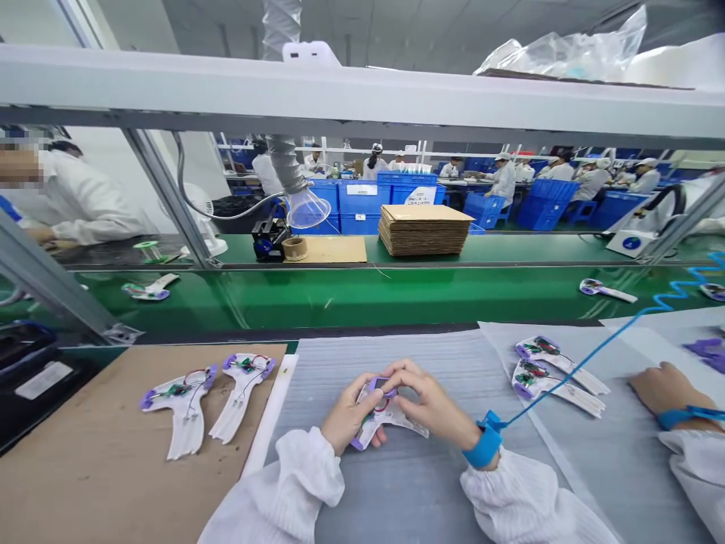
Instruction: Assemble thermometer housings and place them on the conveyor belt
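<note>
Over the foam-covered mat, my left hand is closed around a white-and-purple handheld device housing, with its circuit board and red wire showing. The fingers of my right hand are bent over its purple end, gripping it from the other side. What the fingertips press on is partly hidden. A blue wrist strap with a cord circles my right wrist. Two similar housings with exposed boards and wires lie on brown cardboard at left. Two more housings lie side by side to the right.
Beyond the mat runs a green conveyor belt carrying a few housings. Behind it stand a cardboard stack, a tape roll and a fume hose. A co-worker's hand rests at right. A metal shelf crosses overhead.
</note>
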`<state>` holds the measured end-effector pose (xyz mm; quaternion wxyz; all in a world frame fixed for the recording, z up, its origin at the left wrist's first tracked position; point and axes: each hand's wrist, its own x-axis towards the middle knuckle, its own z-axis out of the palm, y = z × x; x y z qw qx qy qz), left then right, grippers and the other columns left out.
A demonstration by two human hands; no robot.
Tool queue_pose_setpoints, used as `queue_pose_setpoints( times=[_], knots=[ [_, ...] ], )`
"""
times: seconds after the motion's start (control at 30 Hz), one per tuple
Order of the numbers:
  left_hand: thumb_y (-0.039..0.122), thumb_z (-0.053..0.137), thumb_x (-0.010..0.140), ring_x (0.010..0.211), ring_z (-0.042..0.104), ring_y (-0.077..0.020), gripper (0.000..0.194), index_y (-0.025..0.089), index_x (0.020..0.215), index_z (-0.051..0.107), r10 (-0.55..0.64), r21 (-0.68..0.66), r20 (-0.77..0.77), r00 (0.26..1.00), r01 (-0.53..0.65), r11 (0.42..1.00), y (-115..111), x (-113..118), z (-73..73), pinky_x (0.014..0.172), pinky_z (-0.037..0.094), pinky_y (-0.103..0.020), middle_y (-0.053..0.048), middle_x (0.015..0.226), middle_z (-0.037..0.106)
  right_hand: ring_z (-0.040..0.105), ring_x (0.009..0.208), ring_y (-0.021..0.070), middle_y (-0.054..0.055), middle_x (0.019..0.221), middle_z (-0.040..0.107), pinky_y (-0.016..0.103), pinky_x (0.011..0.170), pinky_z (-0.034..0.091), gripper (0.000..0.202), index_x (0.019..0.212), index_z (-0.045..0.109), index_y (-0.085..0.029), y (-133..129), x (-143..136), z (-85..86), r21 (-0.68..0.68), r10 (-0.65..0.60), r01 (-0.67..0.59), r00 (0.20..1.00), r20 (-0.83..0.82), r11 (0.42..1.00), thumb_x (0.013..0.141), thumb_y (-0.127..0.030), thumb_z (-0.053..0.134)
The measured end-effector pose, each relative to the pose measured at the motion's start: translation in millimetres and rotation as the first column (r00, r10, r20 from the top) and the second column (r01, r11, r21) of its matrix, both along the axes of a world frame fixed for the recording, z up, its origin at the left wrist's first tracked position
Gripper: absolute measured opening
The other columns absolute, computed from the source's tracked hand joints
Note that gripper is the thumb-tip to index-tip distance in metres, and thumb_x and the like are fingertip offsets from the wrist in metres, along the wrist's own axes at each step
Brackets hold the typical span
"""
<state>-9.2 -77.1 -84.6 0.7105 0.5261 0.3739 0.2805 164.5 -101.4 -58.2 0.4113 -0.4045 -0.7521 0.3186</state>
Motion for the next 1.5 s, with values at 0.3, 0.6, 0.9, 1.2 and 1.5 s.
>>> queue_pose_setpoints(
  times=[0.3, 0.6, 0.9, 1.2, 1.5],
  knots=[
    [0.034, 0.057, 0.078, 0.044, 0.056, -0.0084, 0.027, 0.021, 0.1, 0.051, 0.178, 0.27, -0.124, 0.976, -0.139, 0.953, -9.6, 2.1, -0.2, 0.038, 0.046, -0.018, 0.002, 0.076, 0.058, 0.058, 0.09, 0.018, 0.005, 0.1, 0.06, 0.032, 0.079, 0.048, 0.024, 0.11, 0.056, -0.024, -1.5, 0.1, -7.4, 0.034, -0.062, 0.059, 0.996, 0.066, 0.998, 0.086, -0.02, 0.055],
    [0.033, 0.057, 0.076, 0.044, 0.055, -0.0104, 0.023, 0.022, 0.097, 0.055, 0.232, 0.29, -0.177, 0.957, -0.174, 0.941, -14.3, 3.9, 2.3, 0.039, 0.046, -0.019, 0.004, 0.067, 0.055, 0.06, 0.094, 0.0182, 0.006, 0.103, 0.061, 0.031, 0.079, 0.05, 0.022, 0.107, 0.06, -0.025, -0.2, 2.5, -22.2, 0.133, -0.075, 0.063, 0.994, 0.084, 0.989, 0.088, -0.021, 0.05],
    [0.033, 0.058, 0.074, 0.043, 0.054, -0.0099, 0.026, 0.022, 0.097, 0.056, 0.238, 0.281, -0.178, 0.955, -0.182, 0.942, -13.4, 4.1, 1.1, 0.037, 0.043, -0.018, 0.003, 0.071, 0.057, 0.06, 0.094, 0.0189, 0.007, 0.103, 0.061, 0.031, 0.079, 0.051, 0.021, 0.105, 0.063, -0.025, -0.1, 2.8, -20.2, 0.122, -0.078, 0.066, 0.992, 0.096, 0.99, 0.088, -0.023, 0.049],
    [0.033, 0.058, 0.074, 0.041, 0.054, -0.0099, 0.026, 0.023, 0.099, 0.058, 0.256, 0.298, -0.183, 0.949, -0.195, 0.934, -14.3, 3.3, 0.7, 0.036, 0.043, -0.019, 0.002, 0.074, 0.059, 0.058, 0.097, 0.0198, 0.006, 0.105, 0.061, 0.034, 0.082, 0.051, 0.029, 0.116, 0.057, -0.028, -1.0, 1.8, -17.7, 0.099, -0.07, 0.06, 0.993, 0.095, 0.993, 0.088, -0.02, 0.051],
    [0.03, 0.057, 0.076, 0.044, 0.054, -0.009, 0.024, 0.023, 0.098, 0.058, 0.243, 0.33, -0.204, 0.948, -0.168, 0.929, -15.7, 3.8, 3.8, 0.037, 0.044, -0.019, 0.0, 0.086, 0.059, 0.057, 0.097, 0.0204, 0.006, 0.104, 0.059, 0.034, 0.083, 0.048, 0.015, 0.097, 0.063, -0.025, -1.6, 4.9, -13.3, 0.091, -0.083, 0.075, 0.993, 0.085, 0.993, 0.087, -0.024, 0.052]
  ],
)
